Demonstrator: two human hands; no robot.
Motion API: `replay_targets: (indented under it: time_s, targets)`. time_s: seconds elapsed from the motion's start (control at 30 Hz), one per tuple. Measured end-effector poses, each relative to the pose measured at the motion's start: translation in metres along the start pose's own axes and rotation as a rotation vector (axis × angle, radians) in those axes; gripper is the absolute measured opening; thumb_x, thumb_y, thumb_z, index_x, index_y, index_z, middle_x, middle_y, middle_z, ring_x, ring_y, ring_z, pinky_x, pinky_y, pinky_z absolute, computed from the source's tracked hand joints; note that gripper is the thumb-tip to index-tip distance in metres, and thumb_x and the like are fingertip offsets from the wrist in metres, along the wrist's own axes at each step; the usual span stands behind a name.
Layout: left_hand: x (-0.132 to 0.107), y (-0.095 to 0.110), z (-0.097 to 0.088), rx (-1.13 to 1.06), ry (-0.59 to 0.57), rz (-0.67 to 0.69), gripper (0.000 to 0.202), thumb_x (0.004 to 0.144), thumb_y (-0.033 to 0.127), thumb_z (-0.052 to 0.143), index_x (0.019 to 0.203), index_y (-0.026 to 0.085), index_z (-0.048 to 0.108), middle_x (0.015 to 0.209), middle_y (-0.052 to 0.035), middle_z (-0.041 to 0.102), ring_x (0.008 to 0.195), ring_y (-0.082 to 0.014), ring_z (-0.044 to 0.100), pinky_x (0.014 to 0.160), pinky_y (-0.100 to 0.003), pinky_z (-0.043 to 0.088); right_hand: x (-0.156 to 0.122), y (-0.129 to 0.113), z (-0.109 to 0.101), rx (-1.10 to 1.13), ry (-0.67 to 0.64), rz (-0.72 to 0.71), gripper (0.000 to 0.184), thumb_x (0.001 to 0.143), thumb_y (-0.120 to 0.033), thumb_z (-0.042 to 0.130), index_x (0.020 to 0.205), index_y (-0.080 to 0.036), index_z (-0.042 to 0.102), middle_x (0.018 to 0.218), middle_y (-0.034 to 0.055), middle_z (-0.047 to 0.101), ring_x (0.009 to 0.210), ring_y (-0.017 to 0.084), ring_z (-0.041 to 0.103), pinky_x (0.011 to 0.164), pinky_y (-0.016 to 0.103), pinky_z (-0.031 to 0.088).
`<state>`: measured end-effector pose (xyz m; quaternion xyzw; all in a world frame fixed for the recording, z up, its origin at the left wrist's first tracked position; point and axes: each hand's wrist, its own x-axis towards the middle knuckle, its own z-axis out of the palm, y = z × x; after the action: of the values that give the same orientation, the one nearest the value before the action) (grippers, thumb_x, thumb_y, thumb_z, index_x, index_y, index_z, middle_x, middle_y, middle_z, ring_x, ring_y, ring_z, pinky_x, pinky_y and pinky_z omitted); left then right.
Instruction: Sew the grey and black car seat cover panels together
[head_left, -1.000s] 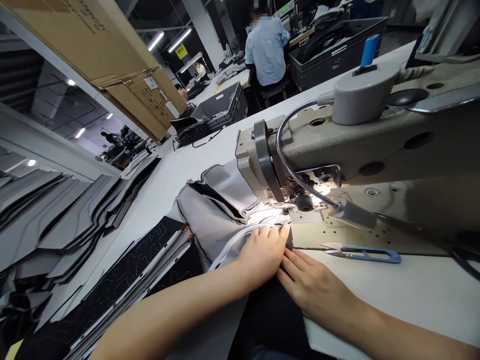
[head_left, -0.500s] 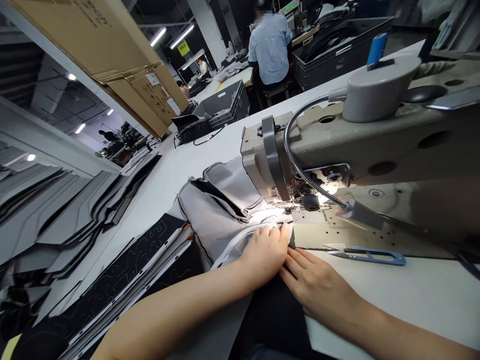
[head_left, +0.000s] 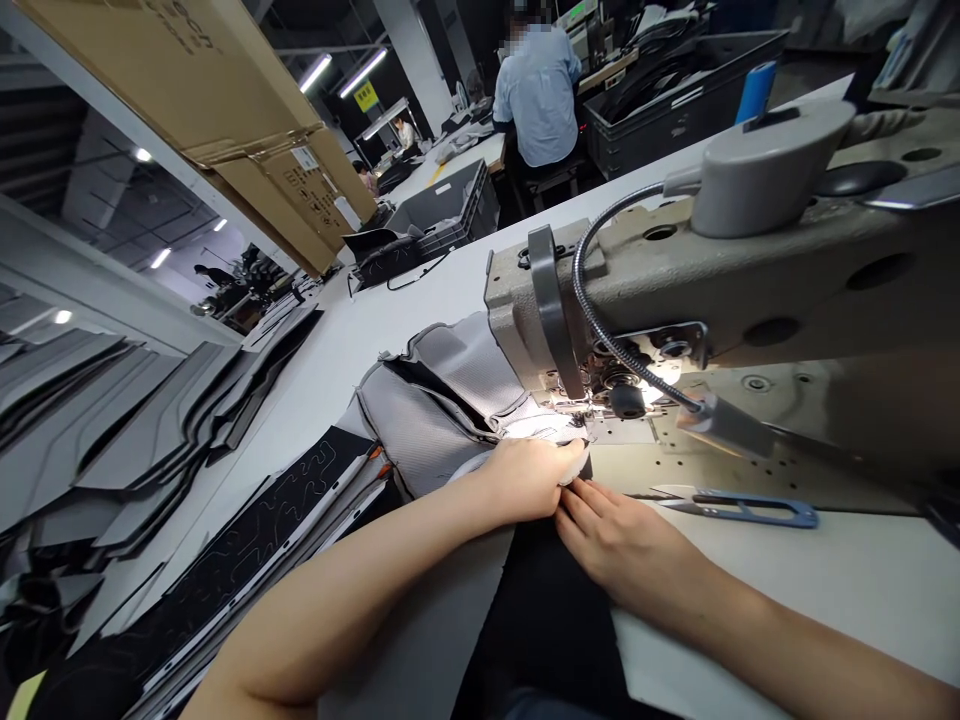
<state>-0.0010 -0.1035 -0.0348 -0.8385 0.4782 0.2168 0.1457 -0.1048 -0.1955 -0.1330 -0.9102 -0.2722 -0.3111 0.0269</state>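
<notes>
My left hand (head_left: 534,478) is closed on the edge of a grey fabric cover (head_left: 427,420), just in front of the sewing machine's lit needle area (head_left: 577,415). Its thumb and fingers pinch the layers, and a white strip shows at the fingertips. Close against it, my right hand (head_left: 619,540) grips the edge of a black fabric piece (head_left: 544,620) with its fingers together; its thumb is hidden. The black piece hangs toward me over the table edge. The needle tip itself is too small to make out.
Blue thread snips (head_left: 757,507) lie on the table right of my hands. Stacked black and grey panels (head_left: 262,540) lie to the left, with more grey panels (head_left: 142,420) beyond. A grey crate (head_left: 457,205), cardboard boxes (head_left: 247,120) and a seated co-worker (head_left: 536,95) are farther back.
My left hand has turned and bunched its fingers, its wrist now covering more of the white-edged strip. The right hand has shifted slightly left. The view has moved a little.
</notes>
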Motion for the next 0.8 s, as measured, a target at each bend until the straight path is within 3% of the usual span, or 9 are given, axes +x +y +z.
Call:
replay_targets:
  time_s: [0.37,0.6,0.8]
  targets:
    - [0.015,-0.011,0.000,0.007,0.148,0.007,0.038,0.078,0.010,0.049,0.114,0.021,0.057,0.114,-0.0065,0.062,0.109,-0.0225,0.055,0.095,-0.036,0.045,-0.011,0.008,0.010,0.002,0.048,0.092,0.043,0.069,-0.006,0.045,0.107,-0.003,0.064,0.112,0.0184,0.063,0.104,0.030,0.058,0.087,0.042,0.050]
    - [0.015,-0.010,0.005,0.090,0.206,0.037,0.025,0.078,0.011,0.048,0.099,0.019,0.058,0.106,-0.0058,0.063,0.099,-0.0224,0.058,0.087,-0.035,0.049,-0.010,0.005,0.012,-0.007,0.044,0.099,0.041,0.074,-0.010,0.045,0.110,-0.001,0.063,0.115,0.0202,0.061,0.108,0.032,0.055,0.091,0.043,0.047]
    - [0.015,-0.012,0.019,0.150,0.276,0.062,0.030,0.080,0.012,0.046,0.108,0.015,0.053,0.105,-0.0097,0.061,0.099,-0.0242,0.057,0.088,-0.037,0.047,-0.011,0.006,0.012,0.014,0.046,0.099,0.040,0.075,-0.009,0.044,0.110,0.000,0.063,0.115,0.0209,0.061,0.107,0.032,0.056,0.091,0.043,0.047]
